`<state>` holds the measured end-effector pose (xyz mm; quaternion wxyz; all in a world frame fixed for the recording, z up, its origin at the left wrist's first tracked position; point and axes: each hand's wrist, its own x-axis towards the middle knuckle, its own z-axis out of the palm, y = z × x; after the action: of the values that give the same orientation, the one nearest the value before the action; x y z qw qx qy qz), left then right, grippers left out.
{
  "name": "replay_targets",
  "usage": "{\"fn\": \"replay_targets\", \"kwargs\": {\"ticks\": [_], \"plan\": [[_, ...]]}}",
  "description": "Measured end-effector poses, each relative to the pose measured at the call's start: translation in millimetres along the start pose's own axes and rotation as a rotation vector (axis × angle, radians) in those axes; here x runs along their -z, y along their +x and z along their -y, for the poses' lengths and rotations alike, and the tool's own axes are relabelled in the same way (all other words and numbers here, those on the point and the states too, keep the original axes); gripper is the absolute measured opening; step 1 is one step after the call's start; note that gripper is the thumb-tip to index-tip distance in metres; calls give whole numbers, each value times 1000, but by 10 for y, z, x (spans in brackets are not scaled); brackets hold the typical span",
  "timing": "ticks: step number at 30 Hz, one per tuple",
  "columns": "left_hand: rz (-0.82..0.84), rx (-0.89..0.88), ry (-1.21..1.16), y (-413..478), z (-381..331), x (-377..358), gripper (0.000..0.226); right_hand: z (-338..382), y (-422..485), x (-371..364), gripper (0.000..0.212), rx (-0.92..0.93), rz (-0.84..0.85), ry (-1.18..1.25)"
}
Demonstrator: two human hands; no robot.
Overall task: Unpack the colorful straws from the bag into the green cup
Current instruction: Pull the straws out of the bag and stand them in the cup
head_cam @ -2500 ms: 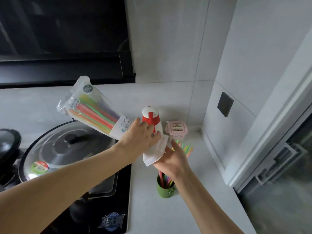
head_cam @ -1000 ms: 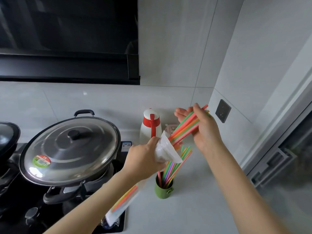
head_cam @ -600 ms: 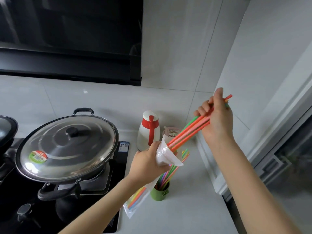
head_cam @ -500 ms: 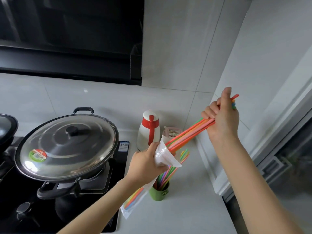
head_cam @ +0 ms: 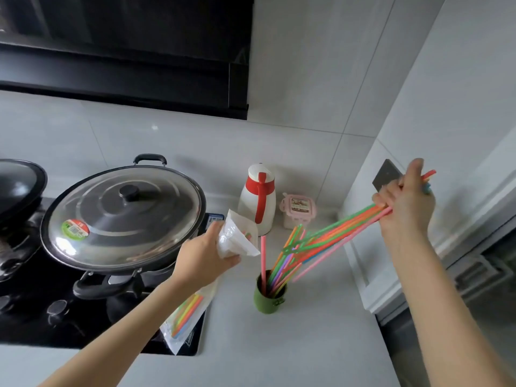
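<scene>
My right hand (head_cam: 406,203) grips a bundle of colorful straws (head_cam: 340,233) near their upper ends, held high at the right; the bundle slants down to the left, free of the bag, its lower ends above the green cup (head_cam: 268,298). The cup stands on the counter with several straws (head_cam: 275,263) leaning in it. My left hand (head_cam: 205,256) clutches the clear plastic bag (head_cam: 192,308) near its open top; the bag hangs down below my wrist with some straws still inside.
A lidded wok (head_cam: 122,216) sits on the black stove (head_cam: 42,311) at the left. A white and red jug (head_cam: 258,199) and a small pink box (head_cam: 297,210) stand at the back wall. A wall with a dark socket (head_cam: 386,174) rises close on the right.
My right hand has pulled the straw bundle fully out of the bag, up and to the right. My left hand stayed by the cup with the bag.
</scene>
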<state>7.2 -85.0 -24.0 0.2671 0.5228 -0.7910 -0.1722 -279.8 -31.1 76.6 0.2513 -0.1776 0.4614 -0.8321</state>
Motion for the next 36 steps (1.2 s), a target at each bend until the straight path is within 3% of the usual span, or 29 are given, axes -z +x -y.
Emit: {"fn": "replay_targets", "kwargs": {"ticks": [5, 12, 15, 19, 29, 36], "plan": [[-31, 29, -5, -2, 18, 44, 62, -818, -160, -112, 48, -9, 128, -108], [-40, 84, -1, -64, 44, 72, 66, -1387, -261, -140, 39, 48, 296, -328], [-37, 91, 4, -85, 43, 78, 63, -1472, -422, -47, 40, 113, 280, -458], [-30, 90, -8, -93, 36, 71, 63, -1519, -701, 154, 34, 217, 333, -455], [-10, 64, 14, -55, 16, 29, 65, -1397, -695, 335, 43, 206, 277, -376], [11, 29, 9, -38, 17, -11, 63, -1455, -658, 288, 39, 160, 230, -436]]}}
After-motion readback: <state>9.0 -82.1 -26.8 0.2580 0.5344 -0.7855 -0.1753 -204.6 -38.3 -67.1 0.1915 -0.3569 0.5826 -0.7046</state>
